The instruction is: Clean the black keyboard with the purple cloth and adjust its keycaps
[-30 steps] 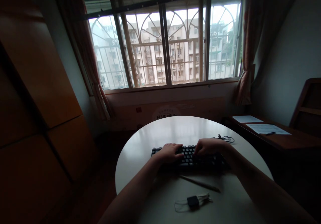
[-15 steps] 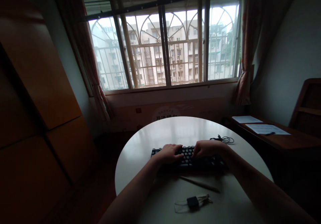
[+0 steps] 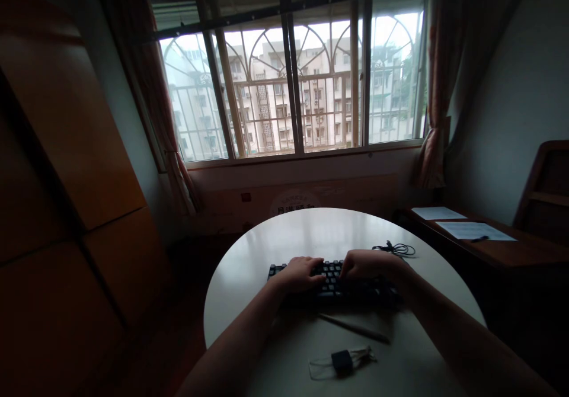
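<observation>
A black keyboard (image 3: 329, 295) lies on a round white table (image 3: 240, 284). My left hand (image 3: 302, 271) rests on its left half, fingers stretched forward over the keys and thumb apart. My right hand (image 3: 367, 263) is bent at the wrist above the right half. Its fingers curl down and press together at the keys near the middle; whatever they may grip is hidden by the hand. In front of the keyboard lie a thin tapered stick (image 3: 355, 327) and a small black block with wire loops and pale prongs (image 3: 342, 362).
A coiled black cable (image 3: 395, 248) sits behind my right hand on the table. To the right, a brown desk (image 3: 533, 252) carries paper sheets (image 3: 475, 231) and a dark pen (image 3: 480, 239). Wooden cabinets (image 3: 66, 136) stand left, and a barred window (image 3: 293, 89) is ahead.
Both hands stay in nearly the same place on the keyboard. The view has shifted very slightly; nothing on the table has visibly moved.
</observation>
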Demonstrator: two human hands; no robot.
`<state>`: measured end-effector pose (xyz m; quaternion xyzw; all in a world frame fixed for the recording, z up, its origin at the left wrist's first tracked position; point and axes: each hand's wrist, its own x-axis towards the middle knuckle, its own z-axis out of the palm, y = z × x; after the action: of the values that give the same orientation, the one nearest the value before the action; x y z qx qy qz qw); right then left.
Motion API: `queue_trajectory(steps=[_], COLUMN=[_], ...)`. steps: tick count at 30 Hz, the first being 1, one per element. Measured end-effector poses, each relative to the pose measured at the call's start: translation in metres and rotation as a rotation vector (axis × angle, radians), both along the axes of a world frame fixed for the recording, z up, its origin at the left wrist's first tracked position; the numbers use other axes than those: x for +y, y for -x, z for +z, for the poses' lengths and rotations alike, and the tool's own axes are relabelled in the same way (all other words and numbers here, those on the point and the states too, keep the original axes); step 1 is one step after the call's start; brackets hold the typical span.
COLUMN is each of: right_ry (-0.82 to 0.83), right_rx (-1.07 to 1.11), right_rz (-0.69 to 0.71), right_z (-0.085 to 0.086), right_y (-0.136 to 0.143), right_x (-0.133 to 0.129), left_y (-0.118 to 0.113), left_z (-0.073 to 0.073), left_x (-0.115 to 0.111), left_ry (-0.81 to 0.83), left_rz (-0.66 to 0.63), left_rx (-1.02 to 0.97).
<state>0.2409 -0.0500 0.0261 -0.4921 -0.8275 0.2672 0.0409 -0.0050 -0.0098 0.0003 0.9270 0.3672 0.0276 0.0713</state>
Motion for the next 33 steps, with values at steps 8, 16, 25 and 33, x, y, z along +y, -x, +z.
queue_trajectory(steps=[8,16,25,33], right_ry=[-0.018,-0.014,0.068,0.167], right_rx=[0.047,0.127,0.250,0.249], right_rz=[-0.029,-0.086,-0.031,-0.060], right_z=[0.002,0.006,-0.012,-0.009], right_y=[-0.012,-0.035,-0.016,-0.017], right_x=[0.003,0.005,0.011,0.012], left_y=[0.000,0.003,0.002,0.003], left_z=[0.006,0.000,-0.003,-0.002], left_x=[-0.005,0.000,0.003,0.003], left_ry=[0.028,0.037,0.008,0.012], left_rz=[0.008,0.001,-0.016,-0.014], left_rx=[-0.005,-0.008,-0.023,-0.021])
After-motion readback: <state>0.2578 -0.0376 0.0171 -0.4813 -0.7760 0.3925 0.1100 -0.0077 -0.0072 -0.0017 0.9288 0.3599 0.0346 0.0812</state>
